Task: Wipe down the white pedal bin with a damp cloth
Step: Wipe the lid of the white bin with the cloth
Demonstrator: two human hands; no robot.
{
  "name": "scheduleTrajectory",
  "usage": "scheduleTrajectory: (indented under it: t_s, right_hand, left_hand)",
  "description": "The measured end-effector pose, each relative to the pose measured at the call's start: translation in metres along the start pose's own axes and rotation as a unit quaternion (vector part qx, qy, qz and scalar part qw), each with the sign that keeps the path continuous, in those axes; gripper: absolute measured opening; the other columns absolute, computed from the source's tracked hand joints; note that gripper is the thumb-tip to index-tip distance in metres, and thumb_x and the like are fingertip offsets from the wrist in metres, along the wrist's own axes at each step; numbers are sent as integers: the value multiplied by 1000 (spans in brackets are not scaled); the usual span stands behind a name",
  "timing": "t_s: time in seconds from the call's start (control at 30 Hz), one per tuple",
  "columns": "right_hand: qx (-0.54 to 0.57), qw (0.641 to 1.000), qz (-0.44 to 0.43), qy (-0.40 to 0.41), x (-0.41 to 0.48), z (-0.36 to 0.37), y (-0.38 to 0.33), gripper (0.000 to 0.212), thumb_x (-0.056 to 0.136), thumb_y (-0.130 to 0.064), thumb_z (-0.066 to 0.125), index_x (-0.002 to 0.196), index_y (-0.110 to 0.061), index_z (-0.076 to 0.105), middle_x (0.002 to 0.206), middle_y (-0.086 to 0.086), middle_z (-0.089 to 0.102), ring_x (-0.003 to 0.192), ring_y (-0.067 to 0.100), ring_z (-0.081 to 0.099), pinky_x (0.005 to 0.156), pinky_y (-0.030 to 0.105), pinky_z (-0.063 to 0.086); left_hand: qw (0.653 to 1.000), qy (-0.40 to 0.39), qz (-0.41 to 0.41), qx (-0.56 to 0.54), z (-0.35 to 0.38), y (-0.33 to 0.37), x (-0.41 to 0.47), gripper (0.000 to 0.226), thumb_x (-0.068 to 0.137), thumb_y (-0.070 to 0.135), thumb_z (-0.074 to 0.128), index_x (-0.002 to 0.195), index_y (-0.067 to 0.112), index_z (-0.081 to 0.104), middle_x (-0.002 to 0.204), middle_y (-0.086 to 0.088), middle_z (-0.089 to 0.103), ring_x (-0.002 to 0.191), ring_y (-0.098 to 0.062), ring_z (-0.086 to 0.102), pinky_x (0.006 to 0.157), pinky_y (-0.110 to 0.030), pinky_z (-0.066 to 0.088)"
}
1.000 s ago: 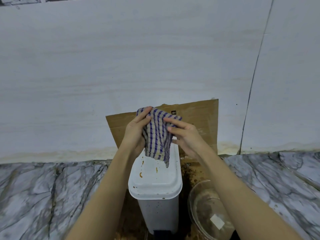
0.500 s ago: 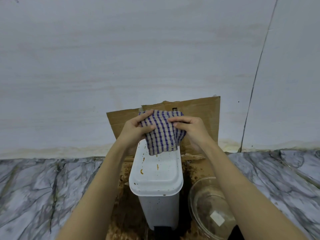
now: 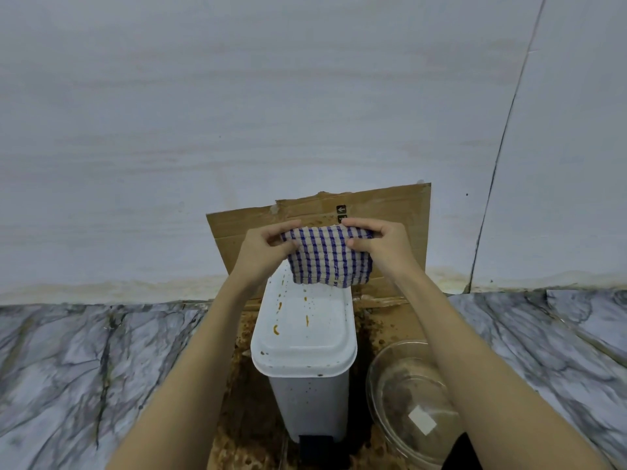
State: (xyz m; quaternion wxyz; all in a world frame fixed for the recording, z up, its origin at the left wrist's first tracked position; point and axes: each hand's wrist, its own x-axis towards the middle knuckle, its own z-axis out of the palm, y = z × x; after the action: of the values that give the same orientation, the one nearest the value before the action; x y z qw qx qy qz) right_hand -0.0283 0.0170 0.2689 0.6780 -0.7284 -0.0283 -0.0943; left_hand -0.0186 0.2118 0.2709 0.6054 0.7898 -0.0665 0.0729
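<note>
The white pedal bin (image 3: 305,354) stands on the floor below me, lid closed, with orange-brown streaks and specks on the lid and dark specks on its front. Its black pedal (image 3: 315,444) shows at the bottom. A blue-and-beige checked cloth (image 3: 327,257) is stretched flat in the air above the back of the lid. My left hand (image 3: 263,251) pinches the cloth's upper left corner. My right hand (image 3: 380,247) pinches its upper right corner. The cloth's lower edge hangs just over the lid's rear part.
A brown cardboard sheet (image 3: 397,212) leans against the white wall behind the bin and runs under it, dirty with brown stains. A clear glass bowl (image 3: 410,401) sits on the floor right of the bin. Grey marbled floor (image 3: 84,368) spreads to both sides.
The cloth was bunched and hanging narrow between my hands. Both hands have moved apart and spread it into a wide flat rectangle above the lid.
</note>
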Motion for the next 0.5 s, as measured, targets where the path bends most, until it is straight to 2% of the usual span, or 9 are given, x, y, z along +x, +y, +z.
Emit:
scheduleTrajectory:
  t_s: [0.1, 0.13, 0.2, 0.3, 0.43, 0.5]
  right_hand:
    - [-28, 999, -18, 2, 1, 0, 0, 39, 80, 7, 64, 113, -13, 67, 125, 7, 61, 114, 20, 56, 87, 26, 51]
    - [-54, 998, -24, 2, 2, 1, 1, 39, 81, 4, 64, 115, -14, 66, 126, 6, 60, 116, 20, 55, 93, 30, 50]
    - [-118, 992, -39, 3, 2, 2, 3, 36, 84, -3, 64, 118, -16, 64, 128, 5, 58, 118, 20, 53, 100, 35, 46]
    - [-208, 975, -79, 12, 3, 3, 7, 25, 88, -12, 62, 112, -14, 66, 121, 5, 61, 110, 17, 52, 98, 34, 44]
    - [-254, 963, -90, 0, 5, 1, 12, 8, 90, -20, 59, 97, -17, 61, 109, 5, 47, 101, 16, 46, 91, 30, 39]
    - [-217, 974, -53, -46, 6, -1, 15, 6, 92, -24, 55, 91, -19, 53, 108, 5, 50, 98, 16, 50, 87, 29, 44]
  left_hand:
    - [1000, 7, 2, 28, -1, 1, 0, 46, 74, 0, 74, 117, 16, 65, 107, -3, 68, 94, -13, 65, 79, -24, 56]
    - [998, 18, 12, 62, 0, 1, 0, 46, 74, 3, 75, 117, 16, 65, 106, -1, 67, 93, -12, 64, 78, -22, 55]
    - [987, 49, 44, 146, 3, 2, -1, 39, 77, 11, 74, 115, 17, 67, 101, 4, 65, 86, -4, 59, 68, -9, 47]
    - [965, 68, 83, 239, 3, 1, -1, 26, 84, 22, 67, 110, 18, 70, 100, 4, 65, 80, -2, 51, 60, -6, 36]
    - [957, 77, 64, 272, 3, -4, -1, 28, 86, 29, 65, 109, 13, 70, 103, 0, 46, 94, -11, 43, 82, -20, 35]
    - [962, 62, 57, 260, 1, -2, -2, 26, 87, 28, 64, 106, 12, 70, 105, 3, 50, 97, -10, 44, 84, -23, 35]
